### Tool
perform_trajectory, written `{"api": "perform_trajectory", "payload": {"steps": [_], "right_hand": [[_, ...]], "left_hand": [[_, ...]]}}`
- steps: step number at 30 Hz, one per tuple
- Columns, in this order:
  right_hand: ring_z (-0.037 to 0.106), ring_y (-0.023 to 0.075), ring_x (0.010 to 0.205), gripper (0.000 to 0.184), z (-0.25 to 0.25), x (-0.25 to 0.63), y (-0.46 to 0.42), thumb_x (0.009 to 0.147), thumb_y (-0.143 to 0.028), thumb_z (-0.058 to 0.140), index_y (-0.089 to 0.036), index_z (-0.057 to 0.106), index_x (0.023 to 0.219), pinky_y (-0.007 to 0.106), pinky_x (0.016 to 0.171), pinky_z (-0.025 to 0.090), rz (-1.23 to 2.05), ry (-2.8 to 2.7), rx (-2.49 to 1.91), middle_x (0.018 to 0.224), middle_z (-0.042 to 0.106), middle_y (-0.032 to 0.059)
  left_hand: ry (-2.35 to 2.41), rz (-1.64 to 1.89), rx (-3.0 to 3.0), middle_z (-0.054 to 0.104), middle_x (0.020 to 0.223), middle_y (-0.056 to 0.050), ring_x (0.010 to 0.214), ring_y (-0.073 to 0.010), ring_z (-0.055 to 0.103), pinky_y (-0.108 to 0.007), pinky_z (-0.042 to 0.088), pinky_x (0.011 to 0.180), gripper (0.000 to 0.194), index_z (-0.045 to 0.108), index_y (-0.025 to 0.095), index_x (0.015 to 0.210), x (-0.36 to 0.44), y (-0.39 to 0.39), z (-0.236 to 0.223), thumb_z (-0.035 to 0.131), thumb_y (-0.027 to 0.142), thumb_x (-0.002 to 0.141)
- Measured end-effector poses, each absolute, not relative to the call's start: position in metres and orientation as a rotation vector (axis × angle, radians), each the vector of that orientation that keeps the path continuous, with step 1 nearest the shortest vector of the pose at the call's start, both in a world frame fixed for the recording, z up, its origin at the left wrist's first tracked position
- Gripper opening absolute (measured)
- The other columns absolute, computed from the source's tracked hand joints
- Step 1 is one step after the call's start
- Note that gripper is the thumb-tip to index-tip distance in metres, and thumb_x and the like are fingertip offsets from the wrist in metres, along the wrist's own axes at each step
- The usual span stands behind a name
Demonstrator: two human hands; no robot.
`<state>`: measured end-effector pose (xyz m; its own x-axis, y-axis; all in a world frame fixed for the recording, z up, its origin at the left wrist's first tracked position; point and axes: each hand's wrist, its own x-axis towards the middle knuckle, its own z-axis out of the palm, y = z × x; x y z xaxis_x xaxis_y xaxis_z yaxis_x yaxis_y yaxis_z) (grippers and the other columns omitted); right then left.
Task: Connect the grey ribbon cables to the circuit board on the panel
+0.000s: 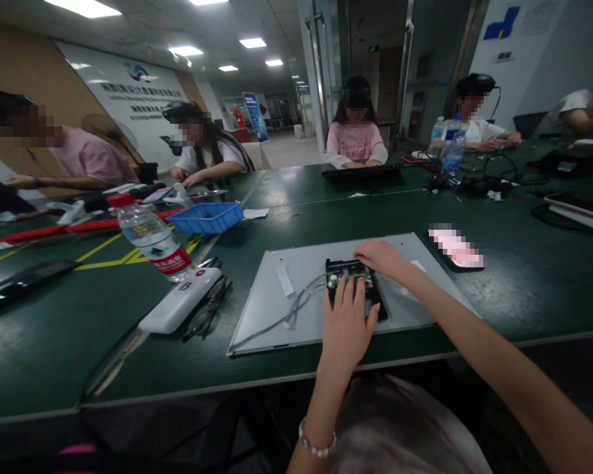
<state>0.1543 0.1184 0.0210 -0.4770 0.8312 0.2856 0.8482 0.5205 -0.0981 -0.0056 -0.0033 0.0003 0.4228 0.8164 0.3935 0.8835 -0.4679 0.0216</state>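
A black plastic housing [381, 304] with an exposed green circuit board lies on a flat grey metal panel [271, 322]. My left hand [346, 316] rests on the housing, its fingers spread over the board and the thumb at the right edge. At the housing's far right corner is my right hand [381, 258], fingers bent together and pointing left. Whatever lies between those fingertips is hidden. Thin grey cables [296, 306] run from the housing's left side across the panel to its near left corner. A white strip [285, 281] lies on the panel left of the housing.
Left of the panel are a white power bank [182, 303], folded glasses [208, 309], a water bottle [151, 237] and a blue basket [207, 218]. A phone [455, 248] lies to the right. Several people sit around the green table [296, 197].
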Motion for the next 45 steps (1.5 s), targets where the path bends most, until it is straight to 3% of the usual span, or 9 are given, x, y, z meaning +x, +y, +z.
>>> {"api": "perform_trajectory", "payload": {"steps": [8,18,24,30,40,45], "right_hand": [[0.063,0.0202,0.09,0.026,0.018,0.154,0.119,0.093,-0.023,0.045,-0.017,0.07,0.091,0.028,0.078,0.043,-0.039,-2.512,-1.334,0.096,0.071,0.0099],[0.061,0.0207,0.103,0.029,0.039,0.176,0.108,0.093,-0.025,0.043,-0.019,0.068,0.109,0.032,0.091,0.044,0.096,-2.323,-1.322,0.108,0.069,0.009],[0.059,0.0246,0.108,0.028,0.028,0.226,0.087,0.089,-0.03,0.051,-0.017,0.068,0.108,0.038,0.094,0.044,0.071,-2.277,-1.476,0.111,0.068,0.0099],[0.062,0.0242,0.1,0.03,-0.001,0.249,0.066,0.082,-0.036,0.061,-0.019,0.068,0.105,0.037,0.088,0.047,0.15,-2.306,-1.523,0.11,0.067,0.0093],[0.064,0.0227,0.089,0.023,0.006,0.231,0.057,0.092,-0.019,0.045,-0.018,0.068,0.09,0.032,0.075,0.047,-0.168,-2.437,-1.682,0.093,0.069,0.0093],[0.065,0.0223,0.088,0.023,0.008,0.228,0.051,0.093,-0.019,0.044,-0.018,0.066,0.094,0.031,0.072,0.047,-0.229,-2.376,-1.699,0.097,0.068,0.0089]], "left_hand": [[-1.514,-0.521,-2.492,0.043,0.143,-0.01,0.138,-0.0258,0.029,-0.053,0.026,0.11,0.049,0.037,0.017,0.14,-0.005,-0.003,0.0,0.033,0.04,0.096],[-1.501,-0.527,-2.496,0.043,0.143,-0.011,0.138,-0.0263,0.029,-0.052,0.027,0.11,0.05,0.037,0.017,0.14,-0.007,-0.003,0.0,0.032,0.041,0.096],[-1.501,-0.525,-2.489,0.042,0.144,-0.011,0.138,-0.0259,0.029,-0.052,0.027,0.11,0.05,0.037,0.018,0.14,-0.007,-0.003,-0.001,0.032,0.041,0.096],[-1.518,-0.532,-2.487,0.043,0.143,-0.011,0.138,-0.0256,0.029,-0.052,0.028,0.11,0.05,0.037,0.018,0.14,-0.006,-0.003,-0.001,0.033,0.041,0.096],[-1.52,-0.534,-2.494,0.043,0.143,-0.011,0.138,-0.0259,0.029,-0.053,0.027,0.11,0.05,0.038,0.018,0.139,-0.006,-0.003,0.0,0.032,0.041,0.096],[-1.52,-0.527,-2.492,0.043,0.143,-0.01,0.138,-0.0254,0.028,-0.053,0.027,0.11,0.05,0.037,0.018,0.139,-0.006,-0.004,0.0,0.031,0.042,0.096]]}}
